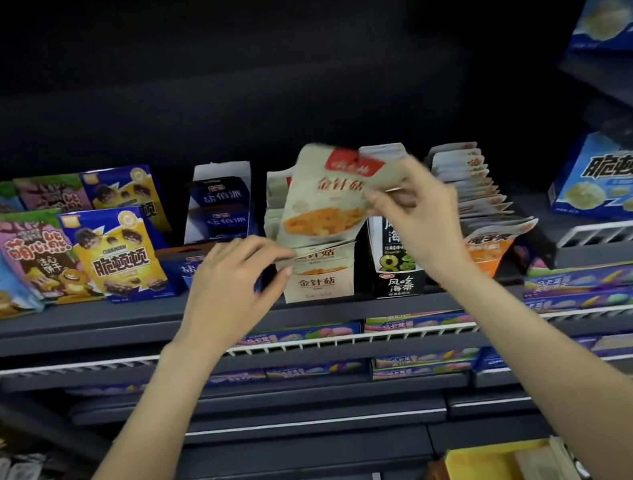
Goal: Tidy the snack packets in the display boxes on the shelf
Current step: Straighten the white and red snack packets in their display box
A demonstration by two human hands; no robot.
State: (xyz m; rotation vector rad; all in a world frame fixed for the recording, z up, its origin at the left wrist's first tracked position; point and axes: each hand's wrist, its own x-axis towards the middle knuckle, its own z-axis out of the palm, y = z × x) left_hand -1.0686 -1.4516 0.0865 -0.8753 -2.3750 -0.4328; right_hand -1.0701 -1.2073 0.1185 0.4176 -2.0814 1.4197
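A beige snack packet with a red label and orange food picture is lifted above its beige display box on the dark shelf. My right hand pinches the packet's right edge. At the box's top left corner, my left hand has its fingers curled loosely, fingertips touching the box edge. More beige packets stand upright in the box behind the lifted one. To the right stand a black display box and an orange display box with a row of white packets.
Blue display boxes sit left of the beige one, with yellow, pink and blue snack bags further left. Large blue bags stand at right. A white wire rail fronts the lower shelf of colourful boxes.
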